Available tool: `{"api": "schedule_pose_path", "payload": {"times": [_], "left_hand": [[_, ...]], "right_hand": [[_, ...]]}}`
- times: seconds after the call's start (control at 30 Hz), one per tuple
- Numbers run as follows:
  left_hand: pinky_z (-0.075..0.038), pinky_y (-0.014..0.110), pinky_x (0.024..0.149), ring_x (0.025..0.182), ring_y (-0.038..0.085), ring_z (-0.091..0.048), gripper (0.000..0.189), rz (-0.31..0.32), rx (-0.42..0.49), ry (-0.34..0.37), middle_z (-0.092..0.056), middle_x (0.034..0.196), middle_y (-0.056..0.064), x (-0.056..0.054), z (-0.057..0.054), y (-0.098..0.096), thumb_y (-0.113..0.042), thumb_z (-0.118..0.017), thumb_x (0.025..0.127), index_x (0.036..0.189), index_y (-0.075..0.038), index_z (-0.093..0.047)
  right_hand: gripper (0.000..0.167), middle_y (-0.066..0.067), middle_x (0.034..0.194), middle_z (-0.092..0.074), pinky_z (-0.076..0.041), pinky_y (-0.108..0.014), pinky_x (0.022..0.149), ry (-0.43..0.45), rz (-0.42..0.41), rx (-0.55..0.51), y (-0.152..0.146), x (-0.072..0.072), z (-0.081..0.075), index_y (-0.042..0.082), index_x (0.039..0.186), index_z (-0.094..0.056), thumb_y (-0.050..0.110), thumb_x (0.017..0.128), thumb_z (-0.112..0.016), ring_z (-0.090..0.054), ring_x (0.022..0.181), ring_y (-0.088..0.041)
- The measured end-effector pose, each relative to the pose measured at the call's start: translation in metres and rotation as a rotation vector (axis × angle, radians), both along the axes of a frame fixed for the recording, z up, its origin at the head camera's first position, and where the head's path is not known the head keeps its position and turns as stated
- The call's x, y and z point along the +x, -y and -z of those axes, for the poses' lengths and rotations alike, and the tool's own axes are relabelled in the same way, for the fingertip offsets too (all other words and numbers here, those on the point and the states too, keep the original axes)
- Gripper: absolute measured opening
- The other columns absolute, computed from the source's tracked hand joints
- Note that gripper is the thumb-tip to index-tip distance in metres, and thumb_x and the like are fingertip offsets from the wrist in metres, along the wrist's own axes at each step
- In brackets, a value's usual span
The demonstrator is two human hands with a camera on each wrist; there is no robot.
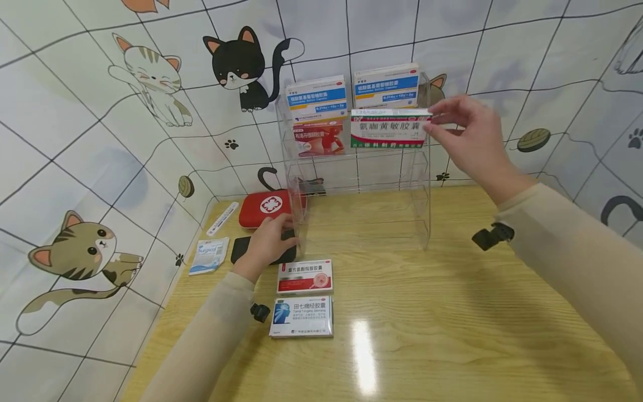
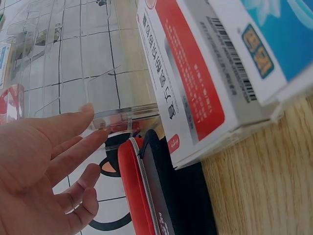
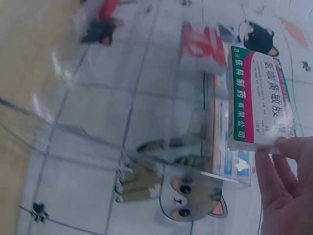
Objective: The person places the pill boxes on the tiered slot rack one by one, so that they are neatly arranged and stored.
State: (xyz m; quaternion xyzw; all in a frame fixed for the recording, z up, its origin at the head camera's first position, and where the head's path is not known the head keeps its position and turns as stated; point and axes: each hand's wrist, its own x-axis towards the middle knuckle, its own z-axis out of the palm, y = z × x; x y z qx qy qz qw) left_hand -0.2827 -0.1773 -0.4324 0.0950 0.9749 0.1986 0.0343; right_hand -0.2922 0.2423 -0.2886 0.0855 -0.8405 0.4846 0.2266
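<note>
Box (image 1: 390, 132) pinched by right hand (image 1: 471, 131), extending leftward, label likely kept uncovered.
Left hand (image 1: 268, 241) pinches rack (image 1: 303, 234) edge, apparently for steadiness.

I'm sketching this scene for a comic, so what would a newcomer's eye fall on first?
Probably the black-and-white cartoon cat on the wall, up and left of the clear rack. Next, likely the white, red and green medicine box pinched in the right hand at the rack's upper right. The bright red case with its white emblem also stands out, on the table at the rack's lower left.
</note>
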Motion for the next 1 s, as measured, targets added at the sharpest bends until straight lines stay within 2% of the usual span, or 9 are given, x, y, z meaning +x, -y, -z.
{"api": "schedule_pose_path", "payload": {"times": [0.1, 0.2, 0.3, 0.43, 0.6, 0.77, 1.0], "left_hand": [[-0.054, 0.047, 0.101, 0.120, 0.026, -0.057, 0.055, 0.001, 0.002, -0.005, -0.070, 0.129, 0.002, 0.000, 0.000, 0.000, -0.030, -0.081, 0.091, 0.139, -0.019, -0.057], [-0.054, 0.047, 0.101, 0.121, 0.025, -0.057, 0.054, 0.002, 0.000, -0.011, -0.070, 0.129, 0.002, -0.001, 0.000, -0.001, -0.030, -0.081, 0.091, 0.139, -0.019, -0.057], [-0.054, 0.047, 0.101, 0.122, 0.026, -0.056, 0.055, 0.003, -0.002, -0.008, -0.070, 0.130, 0.002, 0.000, 0.000, -0.001, -0.030, -0.081, 0.091, 0.140, -0.019, -0.057], [-0.053, 0.048, 0.102, 0.123, 0.026, -0.056, 0.056, 0.000, -0.004, -0.003, -0.070, 0.130, 0.003, 0.001, 0.000, -0.002, -0.030, -0.081, 0.091, 0.141, -0.018, -0.057], [-0.053, 0.048, 0.102, 0.122, 0.025, -0.054, 0.056, -0.006, -0.004, -0.001, -0.070, 0.130, 0.003, 0.001, -0.001, -0.004, -0.029, -0.081, 0.091, 0.140, -0.018, -0.057], [-0.053, 0.047, 0.102, 0.121, 0.025, -0.054, 0.056, -0.005, -0.012, 0.010, -0.070, 0.130, 0.002, 0.002, -0.001, -0.004, -0.029, -0.081, 0.091, 0.140, -0.019, -0.057], [-0.053, 0.048, 0.102, 0.121, 0.026, -0.055, 0.056, 0.002, -0.008, -0.006, -0.070, 0.130, 0.004, 0.002, -0.001, -0.002, -0.029, -0.081, 0.091, 0.140, -0.017, -0.057]], "right_hand": [[0.029, 0.011, 0.119, -0.068, -0.054, -0.018, 0.098, -0.033, 0.020, -0.004, -0.002, -0.019, -0.018, 0.018, 0.124, -0.068, 0.029, 0.097, -0.073, -0.065, 0.106, 0.002], [0.029, 0.010, 0.121, -0.067, -0.052, -0.022, 0.104, -0.050, 0.024, -0.018, -0.003, -0.035, -0.029, 0.018, 0.125, -0.067, 0.027, 0.097, -0.072, -0.064, 0.108, 0.000], [0.030, 0.006, 0.124, -0.068, -0.050, -0.025, 0.109, -0.036, 0.045, 0.006, -0.003, -0.046, -0.030, 0.021, 0.127, -0.066, 0.028, 0.098, -0.071, -0.063, 0.110, -0.001], [0.033, 0.001, 0.133, -0.068, -0.049, -0.026, 0.110, -0.014, 0.070, 0.092, -0.003, -0.056, -0.022, 0.021, 0.131, -0.064, 0.030, 0.100, -0.068, -0.063, 0.117, -0.005], [0.035, -0.002, 0.129, -0.069, -0.051, -0.027, 0.107, -0.025, 0.061, 0.149, -0.002, -0.060, -0.011, 0.017, 0.131, -0.063, 0.032, 0.100, -0.068, -0.065, 0.116, -0.007], [0.034, -0.004, 0.126, -0.069, -0.053, -0.031, 0.106, -0.013, 0.045, 0.202, 0.000, -0.056, -0.004, 0.014, 0.130, -0.064, 0.030, 0.100, -0.067, -0.065, 0.116, -0.011], [0.025, -0.003, 0.128, -0.069, -0.057, -0.029, 0.099, -0.045, 0.003, 0.285, 0.007, -0.053, 0.000, 0.010, 0.124, -0.066, 0.021, 0.101, -0.066, -0.067, 0.119, -0.018]]}}
